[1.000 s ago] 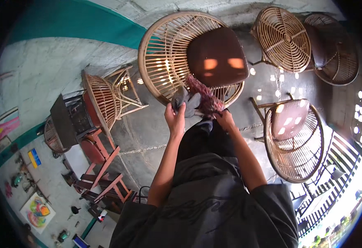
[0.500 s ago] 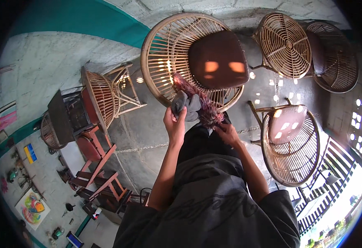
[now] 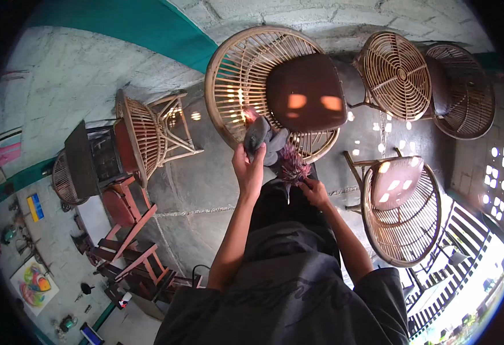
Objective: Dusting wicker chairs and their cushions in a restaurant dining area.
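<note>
My left hand (image 3: 249, 175) is closed on a bunched dark grey cloth (image 3: 270, 141), its thumb pressed over the folds. Just right of it, my right hand (image 3: 315, 192) grips a feather duster (image 3: 294, 165) with shaggy reddish-brown feathers. Part of the duster lies hidden behind the cloth; a reddish tip shows past its upper left side. Both hands are in front of my body, near the front rim of a round rattan chair (image 3: 212, 95). That chair bears a dark brown cushion (image 3: 306, 92) with patches of sunlight on it.
At the right stand a round rattan table (image 3: 397, 75), a rattan chair (image 3: 468, 92) behind it and a nearer cushioned one (image 3: 401, 230). Another rattan chair (image 3: 142, 138) and a reddish wooden chair (image 3: 140, 221) are at the left. A pale wall (image 3: 91, 69) runs behind.
The cloth now covers more of the duster, whose feathers showed in a longer strip before. The room has shifted slightly down in view. Both hands keep their hold.
</note>
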Demonstrator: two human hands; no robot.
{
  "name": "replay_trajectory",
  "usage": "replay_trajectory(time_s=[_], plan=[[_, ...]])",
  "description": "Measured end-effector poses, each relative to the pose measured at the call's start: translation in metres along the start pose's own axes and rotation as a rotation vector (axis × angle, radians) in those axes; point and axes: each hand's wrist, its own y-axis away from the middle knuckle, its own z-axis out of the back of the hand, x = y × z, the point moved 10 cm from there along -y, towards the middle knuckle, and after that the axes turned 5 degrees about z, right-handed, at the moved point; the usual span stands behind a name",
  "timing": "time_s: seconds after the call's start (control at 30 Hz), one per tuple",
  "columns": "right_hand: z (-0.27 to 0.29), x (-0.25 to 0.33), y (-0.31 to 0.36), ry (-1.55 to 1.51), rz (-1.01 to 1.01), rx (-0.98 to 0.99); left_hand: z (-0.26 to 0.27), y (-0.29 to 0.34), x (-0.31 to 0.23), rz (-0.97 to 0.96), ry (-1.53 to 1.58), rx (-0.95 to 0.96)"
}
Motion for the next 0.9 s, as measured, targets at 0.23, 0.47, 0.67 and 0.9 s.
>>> replay_trajectory(time_s=[0.23, 0.47, 0.67, 0.9], plan=[[0.015, -0.063, -0.07, 0.016, 0.011, -0.169, -0.018, -0.016, 0.015, -0.024, 0.099, -0.006], [-0.017, -0.029, -0.074, -0.238, -0.223, -0.025, 0.003, -0.018, 0.013, 0.031, 0.057, -0.054], [-0.021, 0.033, -0.02, -0.206, 0.184, -0.121, -0.009, -0.021, -0.013, 0.04, 0.157, -0.072], [-0.031, 0.031, -0.031, -0.26, 0.271, -0.187, -0.023, -0.033, -0.036, 0.01, 0.148, -0.094]])
